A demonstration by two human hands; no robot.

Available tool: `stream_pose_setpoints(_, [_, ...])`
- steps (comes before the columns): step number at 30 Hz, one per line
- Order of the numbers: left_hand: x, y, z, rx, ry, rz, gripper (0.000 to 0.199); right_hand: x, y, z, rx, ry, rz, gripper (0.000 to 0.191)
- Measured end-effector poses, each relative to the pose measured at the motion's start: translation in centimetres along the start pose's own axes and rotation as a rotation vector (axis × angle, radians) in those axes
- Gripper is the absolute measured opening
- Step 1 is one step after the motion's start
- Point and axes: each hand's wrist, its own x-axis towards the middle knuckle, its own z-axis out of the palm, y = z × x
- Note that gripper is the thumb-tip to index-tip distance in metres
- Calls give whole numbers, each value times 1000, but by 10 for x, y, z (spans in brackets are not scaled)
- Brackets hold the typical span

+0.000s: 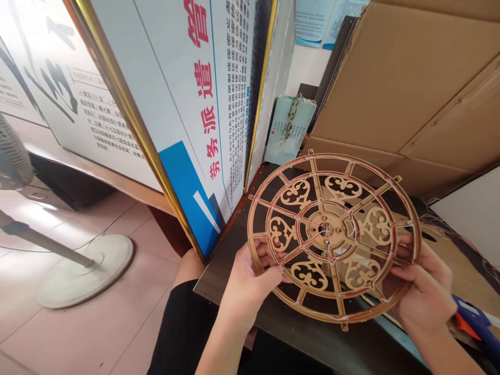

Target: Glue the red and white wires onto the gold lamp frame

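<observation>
Both my hands hold up a round, gold-coloured filigree wheel (pixel 330 234), cut from thin board with spokes, scrollwork panels and a central hub. Red and white thread runs along its rings and spokes. My left hand (pixel 250 289) grips the lower left rim, with the thumb on the front and the fingers behind. My right hand (pixel 424 286) grips the lower right rim, its fingers curling through an opening near the edge. Through the wheel's gaps, a dark tabletop and cardboard show behind it.
The dark wooden table (pixel 234 276) lies under the wheel, with a blue and orange glue gun (pixel 474 325) at its right. Cardboard sheets (pixel 394 78), framed signboards (pixel 187 104) and a pale paper bag (pixel 287 130) stand behind. A standing fan (pixel 78 271) is on the tiled floor at left.
</observation>
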Motion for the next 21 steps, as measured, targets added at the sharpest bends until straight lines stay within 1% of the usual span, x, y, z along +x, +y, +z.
stream_pose_setpoints(10, [0, 0, 0, -5, 11, 6, 42, -4, -7, 2, -8, -42, -43, 27])
stream_pose_setpoints(14, [-1, 0, -1, -8, 2, 3, 39, -3, -5, 2, -1, -30, -60, 29])
stream_pose_setpoints(18, [-2, 1, -2, -16, -11, -11, 45, -1, -3, 0, 9, -28, -50, 31])
stream_pose_setpoints(21, [-2, 1, -3, -19, -1, -16, 44, -1, -3, -2, 14, -36, -31, 33])
